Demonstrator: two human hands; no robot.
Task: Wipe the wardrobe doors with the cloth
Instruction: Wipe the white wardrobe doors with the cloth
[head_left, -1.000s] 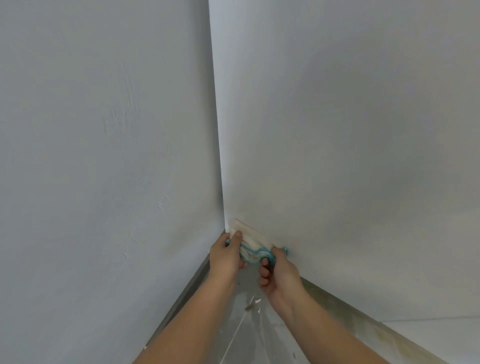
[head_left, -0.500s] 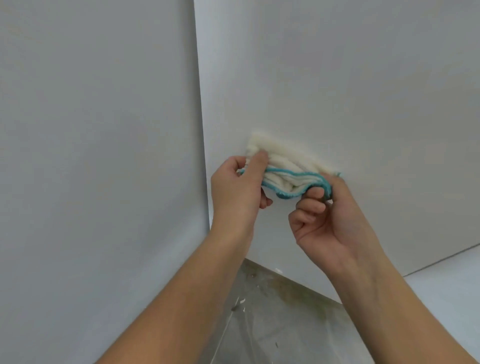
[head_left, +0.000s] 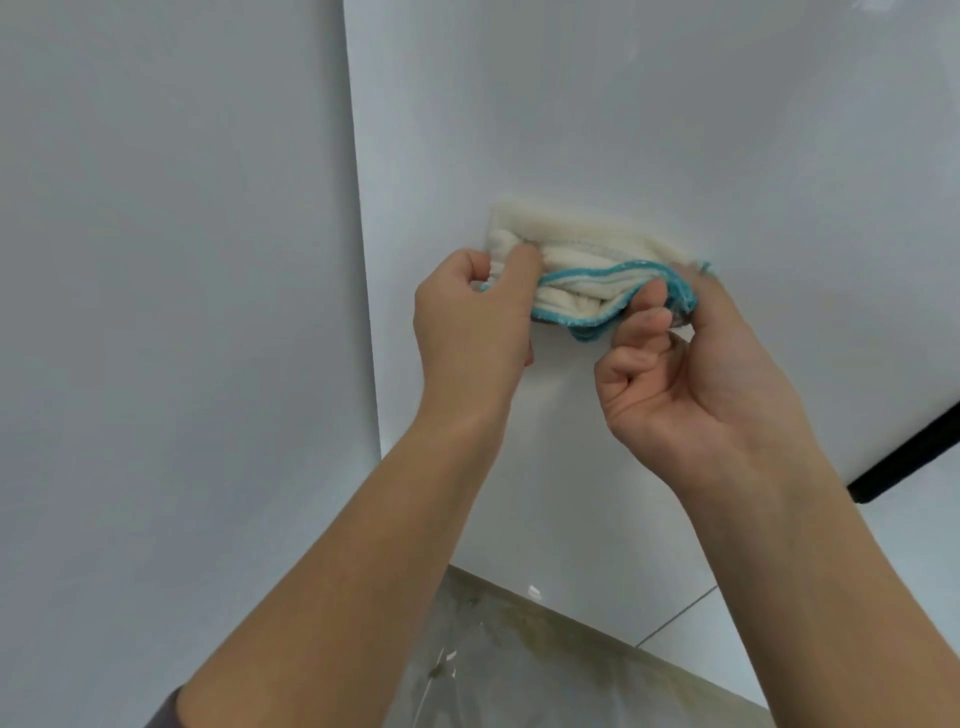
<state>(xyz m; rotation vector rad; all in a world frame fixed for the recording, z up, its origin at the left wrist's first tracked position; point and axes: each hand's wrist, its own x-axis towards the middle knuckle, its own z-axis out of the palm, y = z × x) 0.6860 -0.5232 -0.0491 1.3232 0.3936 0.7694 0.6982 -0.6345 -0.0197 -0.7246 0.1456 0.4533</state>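
A folded cream cloth (head_left: 576, 249) with a teal stitched border is pressed flat against the white wardrobe door (head_left: 623, 119). My left hand (head_left: 475, 332) pinches the cloth's left end. My right hand (head_left: 691, 369) grips its right end, fingers curled under the teal border. Both forearms reach up from the bottom of the view. The cloth sits a short way right of the door's left edge.
A pale grey wall (head_left: 171, 312) meets the door on the left in a corner. Below lies a stained grey floor (head_left: 524, 670) with small white flecks. At the right edge a dark gap (head_left: 904, 462) separates this panel from another white panel (head_left: 810, 639).
Both hands have carried the cloth up the door from the bottom corner near the floor to mid height, and a little to the right. The view has risen with them.
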